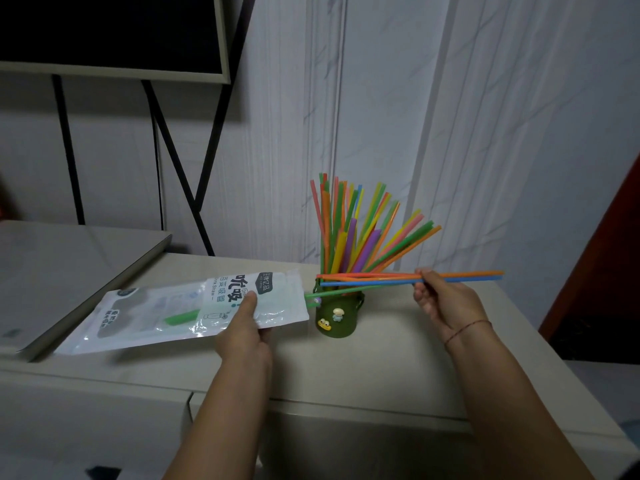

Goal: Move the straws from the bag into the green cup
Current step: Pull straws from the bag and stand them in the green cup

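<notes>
**Straw transfer, judged close to complete.** The bag (166, 313) is pinched near its mouth by the left hand (242, 334), thumb on top, and is held low over the tabletop (381, 368). A small bundle (467, 274) of orange, blue and green straws is pinched in the fingers of the right hand (446, 303). Its long axis is horizontal, running from beyond the right hand across toward the left hand. The cup (337, 320) stands between the hands, and the bundle's leftward ends lie at its rim. It is already packed with standing straws (349, 230), fanned out. A green straw (180, 317) is seen inside the bag, and a green end protrudes from the mouth toward the cup; whether it reaches the right hand cannot be told. The bundle is judged to need tipping upright by the right hand before it is lowered into the cup.
</notes>
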Available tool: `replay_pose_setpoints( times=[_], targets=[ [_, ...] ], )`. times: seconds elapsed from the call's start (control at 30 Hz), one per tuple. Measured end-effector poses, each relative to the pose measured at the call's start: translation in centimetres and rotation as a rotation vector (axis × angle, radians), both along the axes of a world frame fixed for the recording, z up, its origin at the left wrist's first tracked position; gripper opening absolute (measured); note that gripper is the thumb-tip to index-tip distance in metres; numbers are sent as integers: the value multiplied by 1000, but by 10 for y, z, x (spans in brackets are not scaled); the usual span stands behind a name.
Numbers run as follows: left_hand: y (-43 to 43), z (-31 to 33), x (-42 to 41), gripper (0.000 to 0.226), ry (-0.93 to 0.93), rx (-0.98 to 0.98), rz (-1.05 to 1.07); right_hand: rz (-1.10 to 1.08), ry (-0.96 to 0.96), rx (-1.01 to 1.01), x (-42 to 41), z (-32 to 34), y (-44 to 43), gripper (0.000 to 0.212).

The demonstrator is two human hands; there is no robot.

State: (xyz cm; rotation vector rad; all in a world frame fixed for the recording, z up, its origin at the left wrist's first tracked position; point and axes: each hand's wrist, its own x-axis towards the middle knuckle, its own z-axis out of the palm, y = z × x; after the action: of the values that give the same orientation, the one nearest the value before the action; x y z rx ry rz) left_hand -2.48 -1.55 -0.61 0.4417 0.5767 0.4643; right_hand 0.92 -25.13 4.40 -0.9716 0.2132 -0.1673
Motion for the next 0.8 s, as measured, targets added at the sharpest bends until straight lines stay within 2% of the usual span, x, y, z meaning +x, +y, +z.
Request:
replay_pose_setpoints(
  times=[0.3,0.57,0.8],
  targets=[
    [-1,-1,1,41,4,5,-14,-61,-24,-7,3,-1,-14,11],
    [-5,0,0,52,11,36,-43,107,15,-41,0,-3,7,11],
    [-6,2,-2,45,-6,39,-39,176,84,35,-3,-4,20,9]
  ],
)
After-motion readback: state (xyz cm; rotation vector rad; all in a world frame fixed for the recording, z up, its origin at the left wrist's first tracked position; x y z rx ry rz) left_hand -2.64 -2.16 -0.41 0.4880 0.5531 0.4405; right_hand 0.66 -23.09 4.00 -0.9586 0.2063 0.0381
